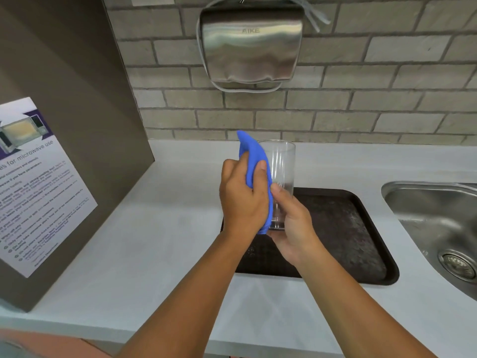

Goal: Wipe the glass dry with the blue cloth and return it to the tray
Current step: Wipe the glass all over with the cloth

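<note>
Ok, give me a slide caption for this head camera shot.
Left hand presses the blue cloth against a clear glass held by the right hand above the dark tray.

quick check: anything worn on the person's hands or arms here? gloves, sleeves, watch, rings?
Nothing worn that shows. The left hand and right hand are bare, with no gloves, and no rings can be seen on the visible fingers. Both forearms are bare down to the bottom edge of the frame: no sleeves, watch, bands or markings in view.

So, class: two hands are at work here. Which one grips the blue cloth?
The left hand: it clutches the blue cloth against the glass, while the right hand holds the glass's base.
</note>
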`<state>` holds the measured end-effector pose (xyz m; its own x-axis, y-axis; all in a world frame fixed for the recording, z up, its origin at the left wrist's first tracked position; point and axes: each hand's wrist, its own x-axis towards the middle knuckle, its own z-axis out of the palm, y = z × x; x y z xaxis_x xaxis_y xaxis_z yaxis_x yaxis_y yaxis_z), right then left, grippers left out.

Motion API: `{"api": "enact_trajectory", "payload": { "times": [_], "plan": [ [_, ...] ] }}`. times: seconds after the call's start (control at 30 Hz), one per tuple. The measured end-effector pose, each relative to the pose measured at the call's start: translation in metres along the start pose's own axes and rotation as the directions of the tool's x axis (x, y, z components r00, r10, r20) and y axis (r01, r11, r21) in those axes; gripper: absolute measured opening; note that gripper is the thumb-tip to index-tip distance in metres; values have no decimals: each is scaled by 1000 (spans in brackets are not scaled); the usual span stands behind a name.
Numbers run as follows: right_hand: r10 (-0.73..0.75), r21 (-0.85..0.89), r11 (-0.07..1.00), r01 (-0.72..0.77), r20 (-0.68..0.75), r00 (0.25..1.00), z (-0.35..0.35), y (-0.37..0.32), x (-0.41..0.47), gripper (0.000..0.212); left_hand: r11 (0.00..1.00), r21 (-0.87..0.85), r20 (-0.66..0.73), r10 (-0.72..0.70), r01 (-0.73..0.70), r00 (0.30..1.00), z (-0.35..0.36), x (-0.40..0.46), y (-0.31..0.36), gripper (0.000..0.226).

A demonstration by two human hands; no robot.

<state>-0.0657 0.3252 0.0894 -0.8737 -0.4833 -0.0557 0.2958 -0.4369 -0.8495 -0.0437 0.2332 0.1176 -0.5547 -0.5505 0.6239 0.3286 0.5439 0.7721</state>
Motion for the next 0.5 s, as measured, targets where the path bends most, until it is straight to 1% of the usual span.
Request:
{"api": "enact_trajectory", "payload": {
  "times": [0.03,0.07,0.13,0.17,0.2,0.23,0.27,0.3,0.33,0.37,0.4,0.43,0.47,0.5],
  "plan": [
    [-11,33,999,11,7,1000,-1,0,0,83,998,18,2,52,-52,999,1,0,4,21],
    [-18,66,998,16,27,999,-2,-1,0,78,994,36,8,103,-103,995,2,1,7,22],
    [-16,137,991,2,104,994,-5,-2,0,59,987,20,18,158,-159,987,1,4,11,20],
    [-13,173,985,-14,154,988,-7,-3,1,46,992,-10,8,130,-129,992,0,7,11,18],
    [-5,200,979,-35,196,981,-9,-5,1,39,998,-47,-11,40,-41,999,0,11,8,21],
    [1,218,974,-52,228,974,-9,-8,1,40,991,-80,-13,-111,109,994,1,16,3,29],
    [12,222,973,-71,256,967,-10,-10,2,47,946,-117,23,-302,303,953,0,20,-2,34],
    [29,207,974,-89,276,961,-10,-13,2,55,859,-167,102,-474,485,875,-1,21,-7,35],
    [47,187,977,-104,290,956,-10,-16,2,59,756,-229,203,-579,613,790,-1,20,-10,34],
    [67,175,977,-124,298,952,-9,-17,1,62,679,-284,273,-620,677,736,-2,19,-13,32],
    [89,180,973,-147,294,951,-8,-17,1,66,658,-302,296,-623,690,724,-1,18,-15,31],
    [106,198,966,-166,282,954,-9,-16,2,70,679,-306,280,-606,668,744,-1,17,-17,30],
    [114,216,961,-175,266,957,-10,-15,2,73,727,-307,232,-569,614,789,0,16,-18,29],
    [117,227,958,-176,253,961,-10,-14,2,72,790,-306,168,-504,531,847,1,15,-18,29]
  ]
}}
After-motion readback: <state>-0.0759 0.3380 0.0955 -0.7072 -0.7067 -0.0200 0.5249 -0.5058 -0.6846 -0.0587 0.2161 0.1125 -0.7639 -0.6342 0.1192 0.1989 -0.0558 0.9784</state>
